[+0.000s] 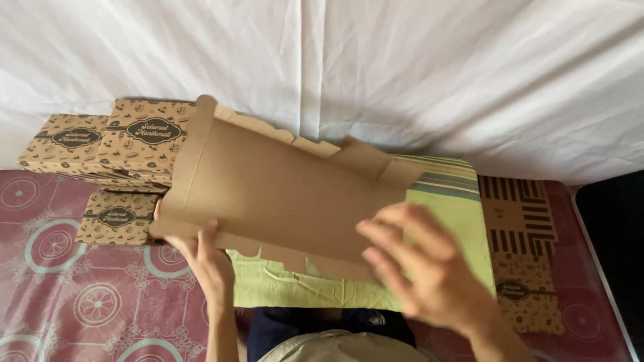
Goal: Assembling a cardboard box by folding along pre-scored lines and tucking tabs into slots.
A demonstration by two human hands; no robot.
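Observation:
A flat, unfolded brown cardboard box blank point(275, 181) is held tilted above a green cloth-covered surface point(295, 285). My left hand point(204, 258) grips the blank's lower left edge, thumb on top. My right hand point(429, 265) is blurred, fingers spread, over the blank's lower right corner; whether it touches the cardboard is unclear. The plain inner side of the blank faces me, with flaps along its top and bottom edges.
Several folded printed brown boxes point(114, 144) are stacked at the left on a pink patterned mat point(80, 295). A pile of flat printed blanks point(526, 255) lies at the right. A white sheet point(402, 74) hangs behind. A dark floor strip point(614, 255) is at far right.

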